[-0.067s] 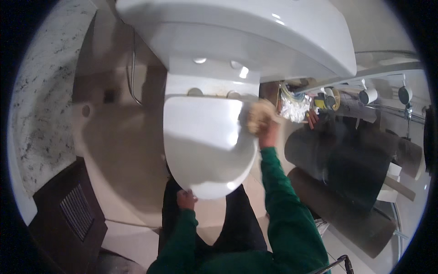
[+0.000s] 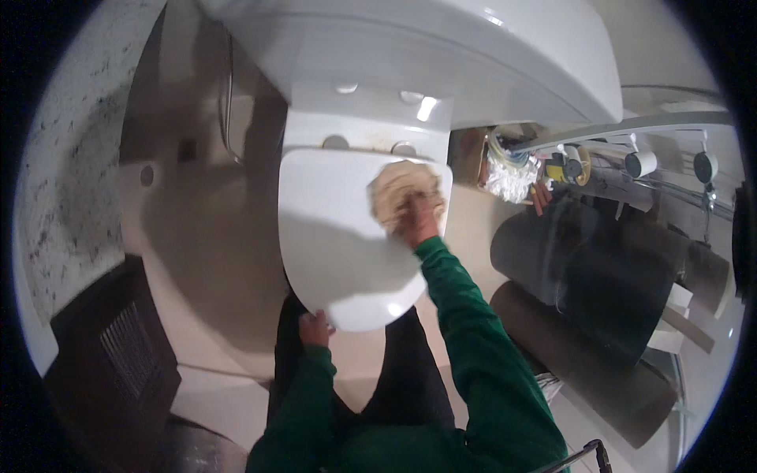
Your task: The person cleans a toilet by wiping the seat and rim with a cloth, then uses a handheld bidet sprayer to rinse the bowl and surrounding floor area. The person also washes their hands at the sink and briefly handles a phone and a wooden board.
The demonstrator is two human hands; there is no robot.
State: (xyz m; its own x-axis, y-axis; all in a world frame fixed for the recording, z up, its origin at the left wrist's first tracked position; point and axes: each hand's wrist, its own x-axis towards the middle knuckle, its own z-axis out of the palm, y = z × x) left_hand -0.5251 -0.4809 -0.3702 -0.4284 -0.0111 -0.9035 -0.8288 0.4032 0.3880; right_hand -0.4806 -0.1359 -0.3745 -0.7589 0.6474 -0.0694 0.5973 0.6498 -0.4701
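A white toilet lid [image 2: 339, 236] is down, its rounded front toward me. On its far right part lies a crumpled beige cloth [image 2: 398, 193], blurred by motion. My right hand [image 2: 419, 225] is closed on the cloth and presses it against the lid; the cloth hides part of the fingers. At the lid's front left edge, my left hand [image 2: 315, 328] has its fingers curled at the rim, and the fingertips are partly hidden.
Behind the lid rises the white cistern [image 2: 394, 55]. Large dark grey rolls [image 2: 583, 276] lie at the right, below a rail with white spotlights [image 2: 640, 164]. A box of odds and ends [image 2: 509, 169] stands right of the toilet. A vented dark panel [image 2: 118, 347] is at the left.
My right hand has moved the cloth leftward from the lid's right edge onto its top. My left hand stays at the front left edge. The whole view has shifted slightly.
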